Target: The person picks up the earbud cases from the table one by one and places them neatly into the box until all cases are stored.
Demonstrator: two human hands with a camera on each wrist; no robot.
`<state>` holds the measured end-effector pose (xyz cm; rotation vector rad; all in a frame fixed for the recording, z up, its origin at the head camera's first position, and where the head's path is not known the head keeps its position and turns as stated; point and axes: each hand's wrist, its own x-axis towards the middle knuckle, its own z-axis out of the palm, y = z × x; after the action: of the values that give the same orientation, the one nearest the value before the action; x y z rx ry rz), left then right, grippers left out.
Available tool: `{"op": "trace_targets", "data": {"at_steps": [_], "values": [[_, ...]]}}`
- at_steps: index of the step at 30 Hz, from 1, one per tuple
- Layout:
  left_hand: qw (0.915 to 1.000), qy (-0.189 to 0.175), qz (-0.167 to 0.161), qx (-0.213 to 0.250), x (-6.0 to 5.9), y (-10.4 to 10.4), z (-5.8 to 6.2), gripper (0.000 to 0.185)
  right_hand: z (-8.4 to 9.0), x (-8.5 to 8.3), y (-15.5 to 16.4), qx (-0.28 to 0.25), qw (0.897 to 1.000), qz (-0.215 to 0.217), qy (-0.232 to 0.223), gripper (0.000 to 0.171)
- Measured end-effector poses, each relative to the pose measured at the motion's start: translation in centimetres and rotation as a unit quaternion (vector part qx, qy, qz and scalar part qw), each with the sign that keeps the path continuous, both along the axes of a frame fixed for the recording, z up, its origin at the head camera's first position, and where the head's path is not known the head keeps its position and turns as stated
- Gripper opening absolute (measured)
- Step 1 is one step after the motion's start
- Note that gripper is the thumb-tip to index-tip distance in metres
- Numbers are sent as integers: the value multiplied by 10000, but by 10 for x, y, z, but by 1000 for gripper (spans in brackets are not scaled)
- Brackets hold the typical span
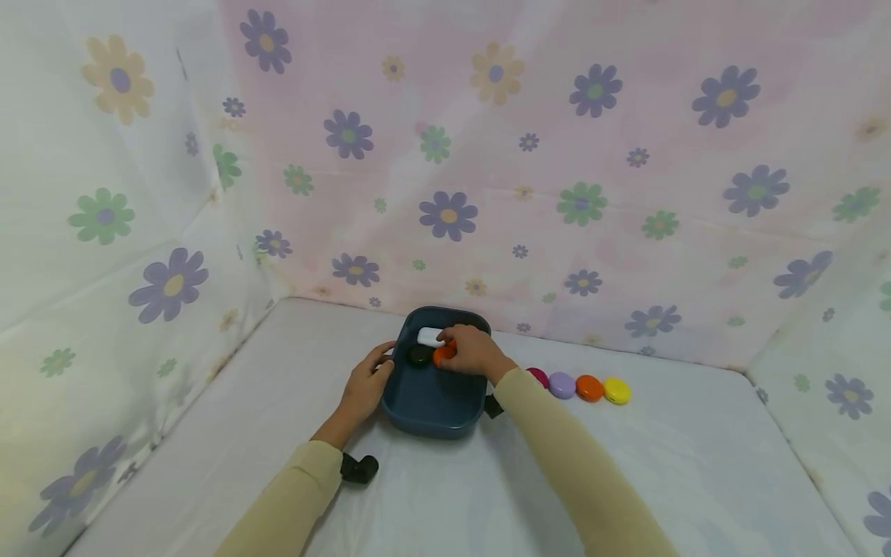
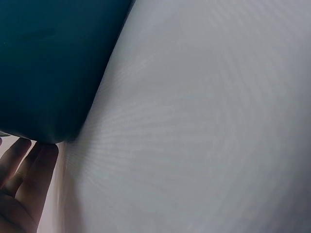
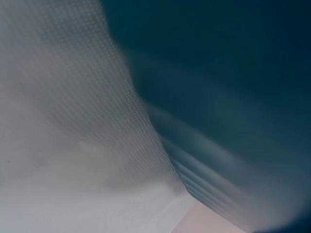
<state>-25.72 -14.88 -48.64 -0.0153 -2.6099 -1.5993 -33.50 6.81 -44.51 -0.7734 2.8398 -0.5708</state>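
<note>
A dark blue tray point(image 1: 431, 406) stands mid-table. Inside it lie a white piece point(image 1: 428, 336) and a black disc point(image 1: 419, 355). My right hand point(image 1: 448, 346) reaches into the tray and pinches an orange disc point(image 1: 442, 356) beside the black one. My left hand point(image 1: 381, 368) rests against the tray's left wall. In the left wrist view its fingers point(image 2: 26, 174) lie straight beside the tray point(image 2: 48, 63). The right wrist view shows only the blurred tray wall point(image 3: 223, 97) and cloth.
To the right of the tray, a row of discs lies on the white cloth: magenta point(image 1: 538, 377), purple point(image 1: 561, 384), orange point(image 1: 589, 387), yellow point(image 1: 616, 391). Flowered cloth walls point(image 1: 445, 155) close in the back and both sides. A small black camera mount point(image 1: 359, 468) hangs under my left wrist.
</note>
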Motion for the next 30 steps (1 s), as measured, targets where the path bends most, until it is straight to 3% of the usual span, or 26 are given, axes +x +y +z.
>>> {"op": "trace_targets", "data": {"at_steps": [16,30], "values": [[10000,-32,8,-27,1,0,0,41,-6,-2,-4,521,9982,-192,221,43],[10000,-16,31,-64,2,1,0,41,-6,-1,-3,632,9974,-174,310,39]]}}
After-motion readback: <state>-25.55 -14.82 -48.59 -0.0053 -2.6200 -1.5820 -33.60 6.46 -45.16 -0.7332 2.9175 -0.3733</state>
